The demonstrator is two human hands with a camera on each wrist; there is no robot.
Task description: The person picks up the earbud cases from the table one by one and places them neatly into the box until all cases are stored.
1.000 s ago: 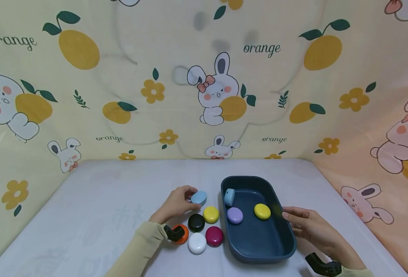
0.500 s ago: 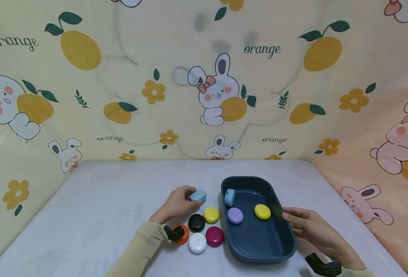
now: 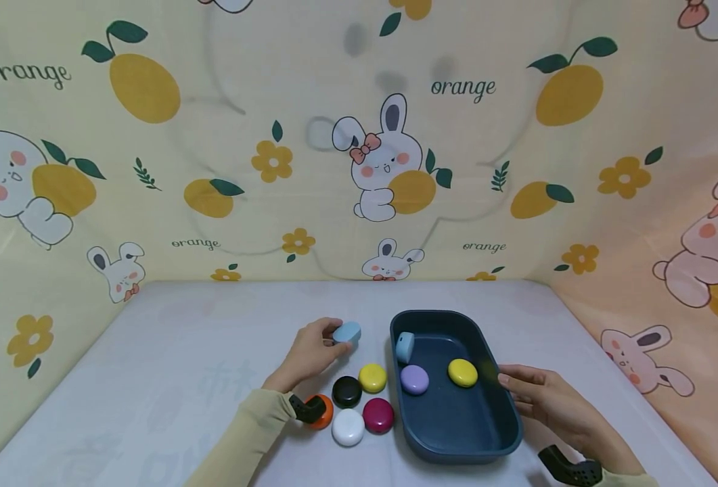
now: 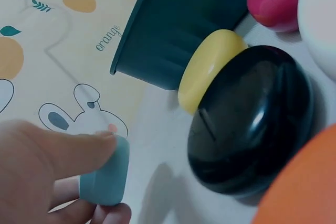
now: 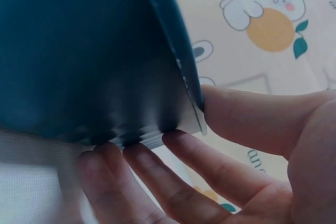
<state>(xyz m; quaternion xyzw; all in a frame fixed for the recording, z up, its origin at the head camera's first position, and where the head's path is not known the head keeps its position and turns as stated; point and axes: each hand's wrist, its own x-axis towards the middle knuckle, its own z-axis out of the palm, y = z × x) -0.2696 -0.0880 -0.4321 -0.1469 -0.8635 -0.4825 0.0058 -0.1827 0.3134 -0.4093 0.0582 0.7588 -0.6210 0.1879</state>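
Note:
Between thumb and fingers my left hand [image 3: 308, 353] pinches a light blue, rounded disc [image 3: 348, 333], held tilted above the table left of a dark blue box [image 3: 450, 443]. The left wrist view shows that disc [image 4: 107, 174] edge-on. My right hand [image 3: 559, 406] rests against the box's right side; in the right wrist view its thumb [image 5: 236, 116] touches near the rim and its fingertips meet the outer wall. Inside the box are a yellow disc [image 3: 462, 373], a purple disc [image 3: 414, 380] and a light blue one [image 3: 404, 347] leaning on the left wall.
Left of the box lie a yellow disc [image 3: 373, 378], a black disc [image 3: 346, 392], a crimson disc [image 3: 378, 415], a white disc [image 3: 348, 427] and an orange disc [image 3: 322, 412] partly hidden by the wrist camera. A printed cloth [image 3: 310, 223] hangs behind the white table [image 3: 200, 379].
My left hand has moved slightly up and away in the head view, carrying the light blue disc, whose tilt has changed. The right hand and the box stay in place.

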